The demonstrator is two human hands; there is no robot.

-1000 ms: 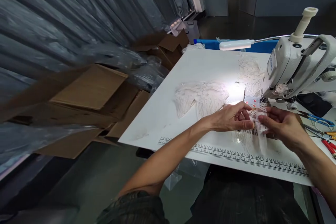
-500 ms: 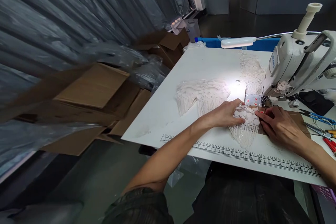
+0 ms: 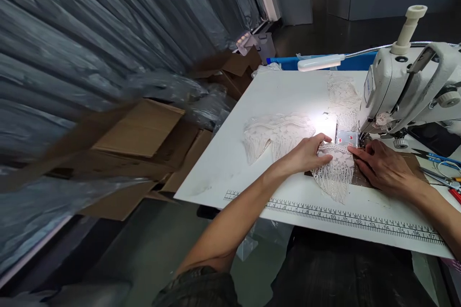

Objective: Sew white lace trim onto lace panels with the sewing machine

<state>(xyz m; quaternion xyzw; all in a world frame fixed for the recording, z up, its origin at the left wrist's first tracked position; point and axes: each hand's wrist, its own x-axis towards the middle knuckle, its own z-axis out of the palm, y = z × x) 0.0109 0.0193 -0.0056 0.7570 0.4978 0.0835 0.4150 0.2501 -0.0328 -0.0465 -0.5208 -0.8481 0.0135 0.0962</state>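
A white fringed lace piece (image 3: 334, 168) lies on the table in front of the metal needle plate (image 3: 346, 138) of a white sewing machine (image 3: 392, 86). On the lace's left edge rests my left hand (image 3: 309, 153), thumb and fingers apart. My right hand (image 3: 383, 165) lies flat at the lace's right edge, its index fingertip on the upper corner beside the presser foot, fingers spread over a brown sheet (image 3: 363, 180). More white lace (image 3: 277, 132) is spread to the left, and another strip (image 3: 342, 93) lies behind the needle plate.
The white table (image 3: 216, 168) has a printed ruler along its front edge. Blue-handled scissors (image 3: 441, 159) and other tools lie at the right. A lit lamp (image 3: 320, 63) hangs over the table's back. Open cardboard boxes (image 3: 140, 127) and plastic sheeting stand at the left.
The camera view has shifted slightly. Both hands remain at the lace, and its upper edge now covers a little more of the needle plate's front.
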